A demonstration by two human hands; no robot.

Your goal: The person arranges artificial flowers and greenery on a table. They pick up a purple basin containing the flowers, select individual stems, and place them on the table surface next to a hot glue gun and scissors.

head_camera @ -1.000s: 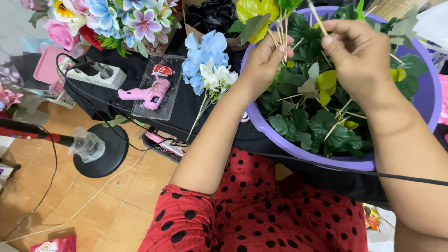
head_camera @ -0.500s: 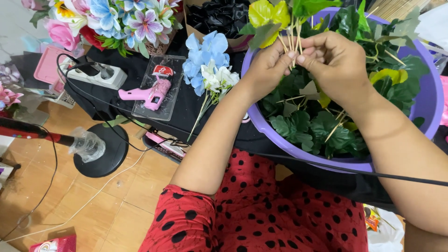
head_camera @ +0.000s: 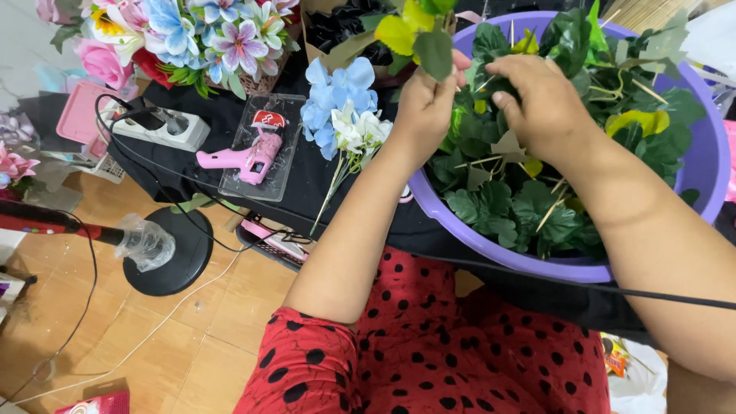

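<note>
over the purple basin (head_camera: 694, 192) of green leaf sprigs (head_camera: 506, 203), i see my left hand (head_camera: 425, 103) closed around a bunch of leaf stems (head_camera: 418, 31), held upright at the basin's near rim. my right hand (head_camera: 540, 100) rests palm down on the leaves inside, fingers curled, and i cannot tell if that grip has anything. beside the basin on the black tabletop (head_camera: 307, 172) lie a blue and white flower spray (head_camera: 341, 115), then a pink glue gun (head_camera: 241, 157) and a white power strip (head_camera: 157, 126).
</note>
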